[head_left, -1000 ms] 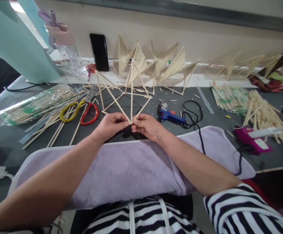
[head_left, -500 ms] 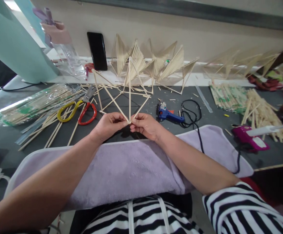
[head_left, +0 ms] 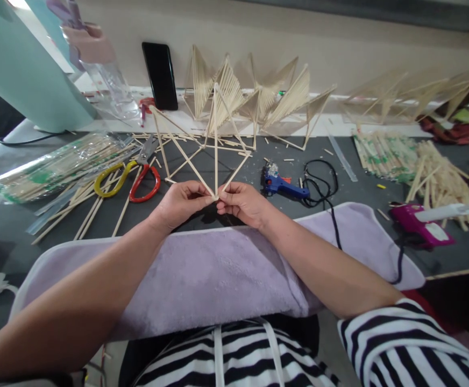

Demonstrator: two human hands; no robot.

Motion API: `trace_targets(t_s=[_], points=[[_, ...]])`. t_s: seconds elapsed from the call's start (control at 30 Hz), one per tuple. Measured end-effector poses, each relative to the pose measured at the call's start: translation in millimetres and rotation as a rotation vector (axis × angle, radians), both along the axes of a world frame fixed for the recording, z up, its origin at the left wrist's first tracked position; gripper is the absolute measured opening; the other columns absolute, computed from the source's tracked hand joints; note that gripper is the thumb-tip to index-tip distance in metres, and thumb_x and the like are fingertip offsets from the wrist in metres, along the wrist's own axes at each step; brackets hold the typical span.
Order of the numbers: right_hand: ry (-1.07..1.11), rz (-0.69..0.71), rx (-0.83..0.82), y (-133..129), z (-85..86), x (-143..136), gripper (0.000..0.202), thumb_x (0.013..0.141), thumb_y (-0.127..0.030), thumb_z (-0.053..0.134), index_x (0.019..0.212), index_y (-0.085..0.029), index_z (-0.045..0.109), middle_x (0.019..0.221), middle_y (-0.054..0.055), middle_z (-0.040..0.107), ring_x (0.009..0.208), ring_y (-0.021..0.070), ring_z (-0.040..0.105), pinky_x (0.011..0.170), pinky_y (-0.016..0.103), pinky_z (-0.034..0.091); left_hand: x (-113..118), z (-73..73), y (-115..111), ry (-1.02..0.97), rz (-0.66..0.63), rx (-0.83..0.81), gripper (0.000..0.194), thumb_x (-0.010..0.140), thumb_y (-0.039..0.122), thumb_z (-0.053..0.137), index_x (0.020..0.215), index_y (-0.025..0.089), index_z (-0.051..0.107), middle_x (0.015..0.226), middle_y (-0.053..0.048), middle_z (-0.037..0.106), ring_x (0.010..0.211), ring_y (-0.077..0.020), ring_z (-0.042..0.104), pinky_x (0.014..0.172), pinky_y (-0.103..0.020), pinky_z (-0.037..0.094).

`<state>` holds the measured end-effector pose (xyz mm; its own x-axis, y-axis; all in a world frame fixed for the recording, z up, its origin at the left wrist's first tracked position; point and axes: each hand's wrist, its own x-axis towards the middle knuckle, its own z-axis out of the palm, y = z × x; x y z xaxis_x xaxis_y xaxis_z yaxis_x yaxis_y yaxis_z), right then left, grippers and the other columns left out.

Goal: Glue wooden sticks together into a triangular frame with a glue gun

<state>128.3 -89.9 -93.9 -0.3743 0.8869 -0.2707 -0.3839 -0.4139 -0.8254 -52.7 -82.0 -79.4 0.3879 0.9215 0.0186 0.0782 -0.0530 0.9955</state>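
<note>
A frame of thin wooden sticks stands in front of me, its sticks meeting at a near corner. My left hand pinches that corner from the left, thumb and finger closed on it. From the other side my right hand is closed on the same joint, fingertips almost touching those of the left. To the right of the hands lies a blue glue gun with a black cord. Scissors with one yellow and one red handle rest on the left, among loose sticks.
Zigzag stick structures stand along the wall beside a leaning phone and a clear bottle. Bagged sticks lie left, a stick pile and magenta device right. A lilac cloth covers the near edge.
The view has shifted slightly, so background things sit a little higher in the picture. Both hands keep their hold on the frame's near corner.
</note>
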Motion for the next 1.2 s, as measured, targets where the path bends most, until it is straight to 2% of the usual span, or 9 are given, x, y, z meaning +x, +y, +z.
trace_targets(t_s=[0.33,0.57,0.8,1.03,1.2], points=[[-0.013,0.003,0.012,-1.2,1.2,0.1,0.018,0.071,-0.022,0.081,0.078,-0.015,0.065,0.066,-0.002,0.064,0.058,0.0079,0.061,0.063,0.024,0.057,-0.4,-1.2,-0.3,0.004,0.007,-0.014,0.021,0.069,0.031,0.080,0.074,0.013,0.070,0.068,-0.001,0.068,0.060,-0.0087,0.060,0.058,-0.019,0.047],[0.001,0.001,0.016,-1.2,1.8,-0.3,0.026,0.064,-0.026,0.086,0.075,-0.015,0.065,0.064,-0.003,0.064,0.057,0.0078,0.062,0.058,0.021,0.057,0.1,-0.5,-0.3,-0.003,0.006,-0.013,0.021,0.068,0.031,0.080,0.074,0.014,0.070,0.069,-0.001,0.069,0.062,-0.0092,0.060,0.060,-0.020,0.048],[-0.008,0.004,0.004,-1.1,1.5,0.3,0.021,0.068,-0.023,0.083,0.076,-0.016,0.065,0.065,-0.003,0.065,0.058,0.0075,0.062,0.061,0.023,0.057,0.0,-0.6,-0.3,0.019,0.012,-0.011,0.020,0.068,0.031,0.079,0.072,0.014,0.069,0.066,-0.001,0.068,0.059,-0.0099,0.060,0.056,-0.020,0.047],[0.006,-0.002,0.005,-0.1,0.5,-0.5,0.025,0.064,-0.024,0.086,0.075,-0.015,0.065,0.063,-0.003,0.064,0.057,0.0082,0.062,0.058,0.022,0.057,0.0,-0.6,0.4,0.024,0.022,-0.003,0.019,0.069,0.030,0.079,0.073,0.014,0.069,0.067,-0.001,0.068,0.059,-0.0089,0.060,0.057,-0.019,0.047],[-0.010,0.002,0.002,0.3,0.7,-0.7,0.023,0.066,-0.024,0.084,0.075,-0.016,0.064,0.063,-0.004,0.063,0.057,0.0076,0.061,0.061,0.022,0.057,-0.9,-1.5,0.8,0.035,0.012,-0.003,0.021,0.069,0.032,0.079,0.073,0.014,0.070,0.067,-0.001,0.068,0.059,-0.0102,0.060,0.056,-0.020,0.047]])
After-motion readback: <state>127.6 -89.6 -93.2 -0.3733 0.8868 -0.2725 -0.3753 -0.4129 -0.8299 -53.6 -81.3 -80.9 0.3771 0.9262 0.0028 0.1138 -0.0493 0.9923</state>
